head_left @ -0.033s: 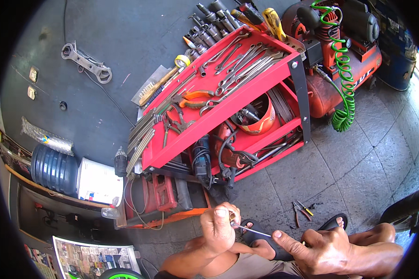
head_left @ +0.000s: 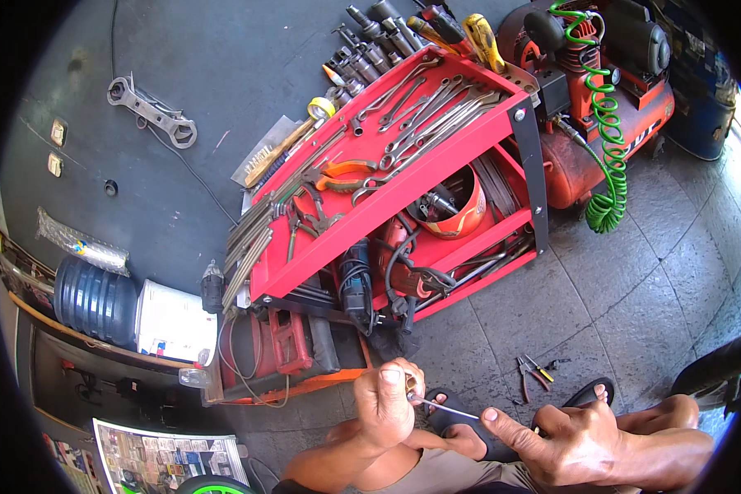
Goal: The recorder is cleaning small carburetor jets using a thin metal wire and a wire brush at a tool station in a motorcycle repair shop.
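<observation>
In my left hand [head_left: 384, 409], fingers curled and thumb up, is a small brass-coloured part [head_left: 410, 384], mostly covered by the fingers. My right hand [head_left: 575, 445] is closed around a slim tool with a straight metal shaft [head_left: 451, 410]. Its index finger lies stretched along the shaft, and the handle is hidden in the palm. The shaft's far end meets the small part at my left hand. Both hands are above my lap. On the floor beyond my right hand lie pliers [head_left: 526, 383] and a yellow-handled tool [head_left: 543, 372].
A red tool cart [head_left: 403, 202] ahead carries wrenches, orange-handled pliers [head_left: 346, 169] and a blue power tool [head_left: 356, 284] lower down. Behind it at right stands a red compressor [head_left: 589, 156] with a green coiled hose [head_left: 605, 177]. A magazine page [head_left: 173, 453] is at lower left.
</observation>
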`<action>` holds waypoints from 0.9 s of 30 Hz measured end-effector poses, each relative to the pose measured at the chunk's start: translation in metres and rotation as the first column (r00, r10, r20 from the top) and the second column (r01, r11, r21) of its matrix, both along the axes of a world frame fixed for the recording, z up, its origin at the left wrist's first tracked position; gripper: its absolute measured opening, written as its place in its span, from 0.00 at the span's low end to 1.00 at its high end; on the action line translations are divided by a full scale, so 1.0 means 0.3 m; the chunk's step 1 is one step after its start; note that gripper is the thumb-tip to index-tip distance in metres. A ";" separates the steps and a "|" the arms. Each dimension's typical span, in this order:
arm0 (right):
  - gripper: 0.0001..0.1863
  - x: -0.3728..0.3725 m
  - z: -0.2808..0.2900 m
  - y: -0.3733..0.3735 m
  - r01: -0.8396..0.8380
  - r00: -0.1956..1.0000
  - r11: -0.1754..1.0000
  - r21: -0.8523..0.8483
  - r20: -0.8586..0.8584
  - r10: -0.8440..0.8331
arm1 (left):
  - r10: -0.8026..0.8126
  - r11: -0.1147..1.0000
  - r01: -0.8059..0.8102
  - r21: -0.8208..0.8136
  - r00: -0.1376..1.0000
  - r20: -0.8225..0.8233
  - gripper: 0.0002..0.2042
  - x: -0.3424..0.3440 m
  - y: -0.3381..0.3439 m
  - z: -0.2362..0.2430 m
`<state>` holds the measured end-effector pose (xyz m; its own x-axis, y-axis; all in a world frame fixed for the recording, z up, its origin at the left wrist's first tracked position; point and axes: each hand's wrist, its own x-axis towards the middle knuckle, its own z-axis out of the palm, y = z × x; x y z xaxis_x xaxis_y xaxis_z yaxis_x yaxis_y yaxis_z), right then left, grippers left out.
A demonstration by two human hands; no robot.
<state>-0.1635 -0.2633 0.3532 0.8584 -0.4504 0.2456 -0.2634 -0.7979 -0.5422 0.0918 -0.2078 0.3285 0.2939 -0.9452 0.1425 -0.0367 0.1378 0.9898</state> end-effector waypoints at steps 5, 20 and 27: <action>0.39 0.004 -0.001 -0.025 -0.021 1.000 0.997 -0.071 -0.015 0.020 | -0.075 0.983 0.075 0.166 0.997 -0.008 0.25 0.033 0.005 0.016; 0.23 0.011 -0.031 -0.081 0.066 0.985 0.924 0.377 -0.173 0.000 | -0.156 0.970 0.048 0.238 0.873 0.462 0.21 -0.005 -0.035 0.072; 0.10 0.056 -0.082 -0.074 0.027 0.987 0.826 0.563 -0.147 0.068 | -0.188 0.961 0.075 0.266 0.882 0.431 0.22 -0.020 -0.014 0.051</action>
